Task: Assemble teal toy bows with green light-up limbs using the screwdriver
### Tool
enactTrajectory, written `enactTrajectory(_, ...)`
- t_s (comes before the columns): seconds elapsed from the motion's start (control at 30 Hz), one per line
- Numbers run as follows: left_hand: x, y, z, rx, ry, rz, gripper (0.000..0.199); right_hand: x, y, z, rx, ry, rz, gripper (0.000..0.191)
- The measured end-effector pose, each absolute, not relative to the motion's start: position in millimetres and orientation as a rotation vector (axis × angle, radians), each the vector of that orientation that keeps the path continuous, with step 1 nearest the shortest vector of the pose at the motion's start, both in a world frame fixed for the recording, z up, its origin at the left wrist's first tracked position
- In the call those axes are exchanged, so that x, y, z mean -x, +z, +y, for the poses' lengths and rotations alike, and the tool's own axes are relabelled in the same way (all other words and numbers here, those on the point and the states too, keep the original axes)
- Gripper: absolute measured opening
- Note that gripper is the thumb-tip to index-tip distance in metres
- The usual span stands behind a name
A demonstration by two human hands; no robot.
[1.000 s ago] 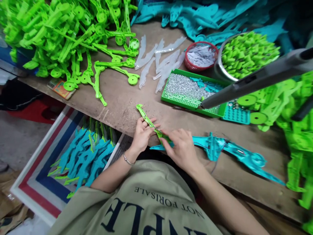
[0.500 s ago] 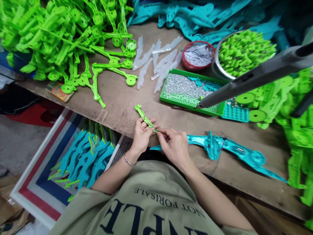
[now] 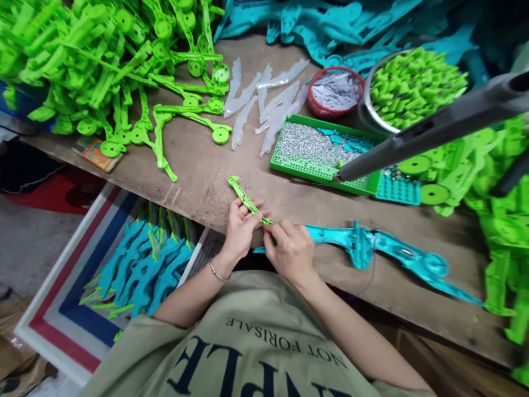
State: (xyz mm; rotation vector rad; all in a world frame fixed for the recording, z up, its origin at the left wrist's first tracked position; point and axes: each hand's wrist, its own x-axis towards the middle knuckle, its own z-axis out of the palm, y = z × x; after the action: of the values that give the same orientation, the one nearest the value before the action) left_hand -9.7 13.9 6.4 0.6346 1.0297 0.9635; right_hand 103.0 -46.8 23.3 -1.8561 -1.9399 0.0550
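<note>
Between my two hands slants a slim bright-green plastic part [image 3: 243, 197], its hooked end up and to the left. My left hand [image 3: 240, 227] is closed around its middle. Fingers of my right hand [image 3: 291, 249] pinch at its lower end; whether they hold a smaller piece there is hidden. A thin wire seems to run along the green part. Just right of my right hand lies a long teal bow-shaped plastic body [image 3: 336, 236] on the wooden table [image 3: 198, 182], its left end partly behind that hand.
A green tray [image 3: 306, 175] of small screws stands ahead, with a dark slanting tool [image 3: 430, 129] above it. Behind are a red basket [image 3: 335, 110] and a metal bowl [image 3: 366, 113] of green pieces. Green parts [image 3: 103, 66] heap at left. Teal assemblies [image 3: 144, 264] lie lower left.
My right hand has turned and its fingers have curled in more at the green part's lower end. My left hand keeps its hold in the same place.
</note>
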Motion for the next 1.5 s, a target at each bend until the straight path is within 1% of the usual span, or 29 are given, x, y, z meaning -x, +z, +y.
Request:
enactTrajectory(0.13, 8, 6, 14, -0.643, 0.984, 1.041, 0.062, -106, 23, -48, 1.825, 0.061, -1.921, 0.022)
enactTrajectory(0.33, 9, 1, 15, -0.714, 0.983, 1.037, 0.06, -115, 28, -54, 1.836, 0.3, -1.735, 0.018)
enactTrajectory(0.57, 10, -1, 15, -0.765, 0.984, 1.046, 0.063, -121, 23, -48, 1.876, 0.324, -1.67, 0.021)
enactTrajectory(0.77, 11, 0, 15, -0.755, 0.974, 1.03, 0.063, -127, 22, -41, 1.855, 0.354, -1.653, 0.016)
enactTrajectory(0.97, 12, 2, 15, -0.783, 0.96, 1.008, 0.065, -129, 22, -42, 1.835, 0.418, -1.672, 0.016)
enactTrajectory(1.27, 11, -1, 15, -0.81, 0.976, 1.02, 0.066, -128, 14, -47, 1.814, 0.327, -1.776, 0.019)
enactTrajectory(1.37, 11, -2, 14, -0.817, 0.983, 1.019, 0.066, -128, 19, -47, 1.8, 0.24, -1.84, 0.022)
enactTrajectory(1.5, 11, -4, 13, -0.818, 0.991, 1.026, 0.067, -128, 32, -51, 1.826, 0.141, -1.942, 0.019)
